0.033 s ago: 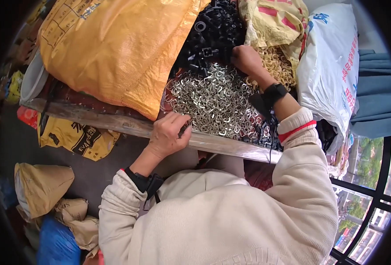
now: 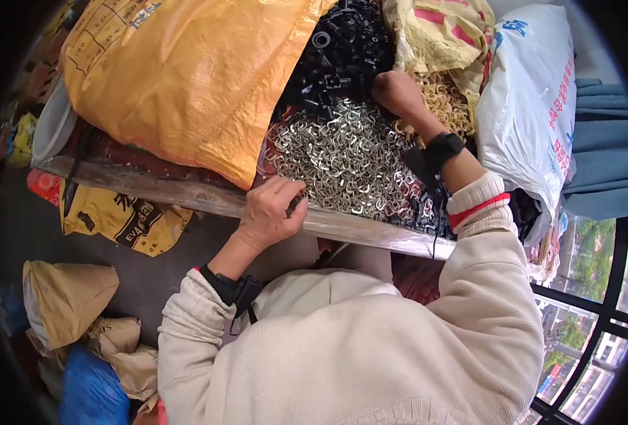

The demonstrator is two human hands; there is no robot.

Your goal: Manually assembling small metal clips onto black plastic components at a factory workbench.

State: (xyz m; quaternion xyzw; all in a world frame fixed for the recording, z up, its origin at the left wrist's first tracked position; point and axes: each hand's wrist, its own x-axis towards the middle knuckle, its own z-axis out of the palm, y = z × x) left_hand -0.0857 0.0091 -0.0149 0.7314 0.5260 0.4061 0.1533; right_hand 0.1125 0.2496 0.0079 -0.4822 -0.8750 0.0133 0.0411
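Observation:
My left hand (image 2: 273, 212) rests at the near wooden edge of the table, with its fingers curled in toward the thumb. Something small and dark shows between them, too hidden to name. Right beside it spreads a heap of small silvery metal hooks or rings (image 2: 349, 159). Farther off, my right hand (image 2: 399, 94) is closed at the border of a pile of black plastic parts (image 2: 339, 53). Its fingertips are hidden among these, so what they hold cannot be seen. Cream-yellow ring-like pieces (image 2: 447, 105) lie just right of that hand.
A large orange woven sack (image 2: 179, 85) covers the table's left side. To the right stand a yellow sack (image 2: 438, 32) and a white plastic sack (image 2: 526, 106). Paper bags (image 2: 69, 297) and a blue bag (image 2: 93, 389) lie on the floor at left. A barred window (image 2: 590, 312) is at right.

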